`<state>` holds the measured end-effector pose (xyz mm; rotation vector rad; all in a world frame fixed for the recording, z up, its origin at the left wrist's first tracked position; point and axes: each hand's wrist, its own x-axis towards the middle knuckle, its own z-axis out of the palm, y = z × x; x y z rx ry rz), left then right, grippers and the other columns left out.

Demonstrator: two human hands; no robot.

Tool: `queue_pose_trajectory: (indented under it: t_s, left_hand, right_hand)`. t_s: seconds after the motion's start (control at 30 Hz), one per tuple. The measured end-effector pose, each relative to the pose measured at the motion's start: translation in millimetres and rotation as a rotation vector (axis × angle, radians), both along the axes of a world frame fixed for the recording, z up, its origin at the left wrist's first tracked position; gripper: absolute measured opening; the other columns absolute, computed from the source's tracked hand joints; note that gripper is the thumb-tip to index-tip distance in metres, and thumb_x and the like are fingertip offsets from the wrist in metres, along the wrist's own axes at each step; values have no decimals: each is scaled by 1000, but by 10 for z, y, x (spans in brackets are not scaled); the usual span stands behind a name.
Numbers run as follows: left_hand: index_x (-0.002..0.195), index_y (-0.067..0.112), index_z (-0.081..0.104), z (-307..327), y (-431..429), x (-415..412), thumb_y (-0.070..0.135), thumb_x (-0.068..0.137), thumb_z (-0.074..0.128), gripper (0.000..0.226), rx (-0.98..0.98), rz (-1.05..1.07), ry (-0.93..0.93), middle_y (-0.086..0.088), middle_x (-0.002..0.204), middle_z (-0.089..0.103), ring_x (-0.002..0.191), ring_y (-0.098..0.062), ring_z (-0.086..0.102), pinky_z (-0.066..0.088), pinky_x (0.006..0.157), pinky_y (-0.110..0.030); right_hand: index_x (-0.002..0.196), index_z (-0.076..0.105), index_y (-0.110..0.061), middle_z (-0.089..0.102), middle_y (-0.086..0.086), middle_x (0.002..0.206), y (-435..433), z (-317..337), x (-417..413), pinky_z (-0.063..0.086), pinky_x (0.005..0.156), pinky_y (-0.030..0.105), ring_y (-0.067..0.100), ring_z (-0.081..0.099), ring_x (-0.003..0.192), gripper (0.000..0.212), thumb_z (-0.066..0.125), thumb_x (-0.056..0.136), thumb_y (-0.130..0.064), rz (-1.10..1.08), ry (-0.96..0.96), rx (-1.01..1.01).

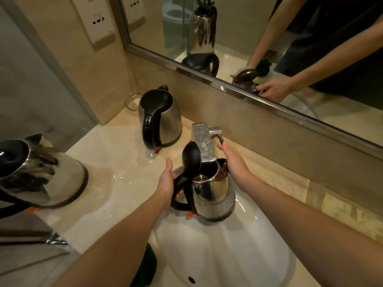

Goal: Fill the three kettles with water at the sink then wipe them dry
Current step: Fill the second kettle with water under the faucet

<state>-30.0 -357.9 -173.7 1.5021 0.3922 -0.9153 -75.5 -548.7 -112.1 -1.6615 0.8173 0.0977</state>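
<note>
Left hand (pixel 165 183) fingers clamped on kettle (pixel 213 193) handle; right hand (pixel 233 162) fingers straight on tap lever (pixel 219 138). Risk: sudden flow splashing counter (pixel 124 162).

Bathroom (hotel-like), white sink (pixel 217 255) in marble counter (pixel 116 179), framed wall mirror (pixel 259 27), wall sockets (pixel 97 19)

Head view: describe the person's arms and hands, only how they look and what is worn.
Left hand and right hand are bare: no gloves, rings, watch or bracelet show. Both forearms are uncovered to the picture's edge, no sleeve visible. The mirror reflects a dark garment on the body.
</note>
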Motion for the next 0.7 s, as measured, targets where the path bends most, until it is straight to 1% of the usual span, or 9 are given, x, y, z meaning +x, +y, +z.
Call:
queue_pose_trajectory:
  t_s: [0.1, 0.13, 0.17, 0.23, 0.37, 0.4, 0.53, 0.63, 0.7]
  left_hand:
    - [60, 14, 50, -20, -1, 61, 81, 89, 15, 81, 23, -11, 8, 0, 51, 50, 47, -14, 42, 33, 52, -26]
    - [61, 14, 51, -22, -8, 68, 81, 89, 15, 81, 23, -17, 6, 0, 51, 50, 48, -14, 42, 33, 53, -26]
    - [60, 15, 50, -23, -16, 72, 82, 88, 15, 81, 22, -20, 2, -1, 52, 50, 48, -14, 42, 33, 53, -26]
    - [58, 16, 48, -45, -35, 84, 83, 87, 16, 80, 29, -19, -7, -1, 54, 50, 48, -14, 44, 34, 53, -26]
    - [70, 13, 60, -103, -59, 74, 87, 83, 16, 87, 19, -37, -7, -3, 59, 53, 49, -14, 46, 37, 52, -26]
    - [67, 14, 62, -104, -63, 63, 87, 83, 15, 88, 16, -44, -13, -4, 60, 52, 49, -14, 46, 38, 54, -27]
    - [36, 19, 57, -68, -97, 36, 80, 90, 12, 93, 5, -36, -29, -3, 54, 49, 49, -14, 44, 37, 56, -28]
    - [33, 19, 57, -67, -100, 27, 79, 90, 11, 95, 11, -31, -27, -3, 54, 49, 51, -15, 44, 38, 57, -29]
    - [33, 19, 57, -76, -96, 24, 80, 90, 11, 95, 10, -30, -24, -4, 56, 49, 51, -16, 44, 38, 58, -29]
  right_hand:
    - [141, 51, -30, 47, -1, 146, -13, -19, 9, 32, 92, 30, 9, 49, 108, 57, 23, 101, -59, 6, -7, 1]
    - [141, 51, -32, 45, -1, 147, -20, -36, 8, 32, 94, 30, 12, 51, 111, 56, 23, 101, -59, 7, -7, 6]
    - [140, 51, -33, 42, -2, 150, -27, -48, 7, 32, 98, 33, 16, 48, 123, 55, 22, 101, -59, 11, -6, 10]
    - [140, 51, -36, 38, -2, 154, -48, -73, 7, 28, 107, 38, 21, 34, 140, 55, 22, 100, -60, 21, -6, 9]
    - [138, 52, -39, 40, -2, 152, -67, -86, 13, 27, 114, 43, 23, 34, 141, 54, 22, 99, -62, 10, -5, 20]
    - [137, 52, -40, 41, -2, 151, -74, -81, 17, 27, 114, 43, 23, 34, 140, 54, 22, 99, -62, 6, 0, 15]
    - [140, 50, -40, 36, -1, 155, -101, -66, 22, 24, 112, 40, 23, 31, 143, 54, 20, 100, -60, 17, 13, -6]
    - [142, 47, -39, 34, -4, 156, -100, -49, 9, 29, 102, 32, 21, 31, 142, 53, 19, 102, -58, 18, 2, 7]
    - [143, 46, -38, 33, -4, 156, -97, -43, 6, 29, 99, 30, 21, 31, 142, 52, 19, 102, -57, 13, 0, 6]
